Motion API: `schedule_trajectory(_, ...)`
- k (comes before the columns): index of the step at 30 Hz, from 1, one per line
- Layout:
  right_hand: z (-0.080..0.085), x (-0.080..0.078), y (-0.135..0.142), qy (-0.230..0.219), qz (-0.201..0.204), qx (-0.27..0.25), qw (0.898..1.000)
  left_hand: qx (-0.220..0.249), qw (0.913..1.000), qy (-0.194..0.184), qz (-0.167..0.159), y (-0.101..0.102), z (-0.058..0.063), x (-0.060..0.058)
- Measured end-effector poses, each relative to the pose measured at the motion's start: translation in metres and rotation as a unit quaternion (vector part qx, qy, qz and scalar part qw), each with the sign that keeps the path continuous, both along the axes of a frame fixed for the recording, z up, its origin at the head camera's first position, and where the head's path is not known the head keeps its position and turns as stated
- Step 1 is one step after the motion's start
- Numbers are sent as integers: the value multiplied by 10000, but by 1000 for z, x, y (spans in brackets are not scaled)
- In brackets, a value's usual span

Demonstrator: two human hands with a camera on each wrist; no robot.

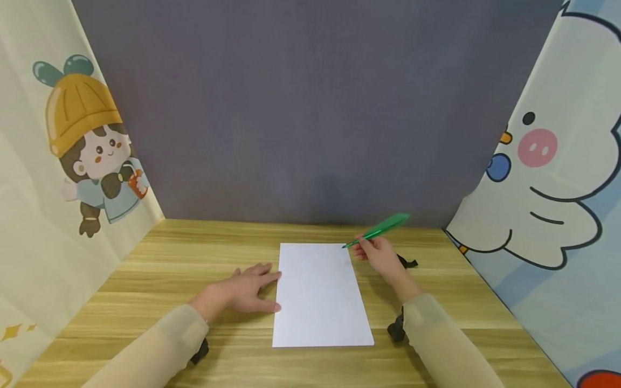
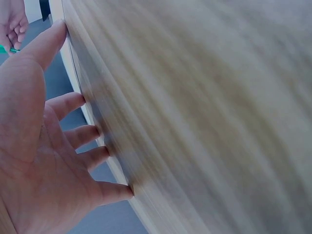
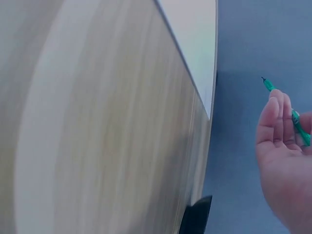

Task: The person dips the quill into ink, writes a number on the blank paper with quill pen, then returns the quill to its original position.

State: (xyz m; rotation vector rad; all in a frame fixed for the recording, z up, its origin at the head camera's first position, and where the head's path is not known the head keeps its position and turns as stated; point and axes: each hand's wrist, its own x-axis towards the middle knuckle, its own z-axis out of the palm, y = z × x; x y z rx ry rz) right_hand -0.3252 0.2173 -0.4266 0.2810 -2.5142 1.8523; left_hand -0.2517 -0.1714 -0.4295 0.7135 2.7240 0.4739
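Note:
A white sheet of paper lies on the wooden table in the head view, with no marks visible on it. My left hand rests to its left, fingers spread, thumb and index fingertip touching the sheet's left edge. In the left wrist view that hand has its fingertips on the tabletop. Near the sheet's top right corner, my right hand pinches a green feather pen, its tip pointing left. The right wrist view shows the dark tip of the pen raised above the table; the feather is out of sight there.
The wooden table reaches back to a dark grey panel. Printed cartoon curtains stand at the left and right. A black strap shows beside my right wrist, and black devices sit under both wrists.

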Motion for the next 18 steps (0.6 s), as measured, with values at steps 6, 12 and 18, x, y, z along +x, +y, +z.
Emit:
schedule_trajectory(6, -1, -4, -13, -15, 64, 26, 10000, -10, 10000, -26, 6, 1, 1, 0)
schedule_trajectory(12, -5, -9, -25, 20, -14, -92, 10000, -17, 10000, -29, -21, 0, 0, -1)
schedule_trajectory(18, -8, -15, -33, -71, -144, -128, 9998, -26, 10000, -13, -60, -1, 0, -2)
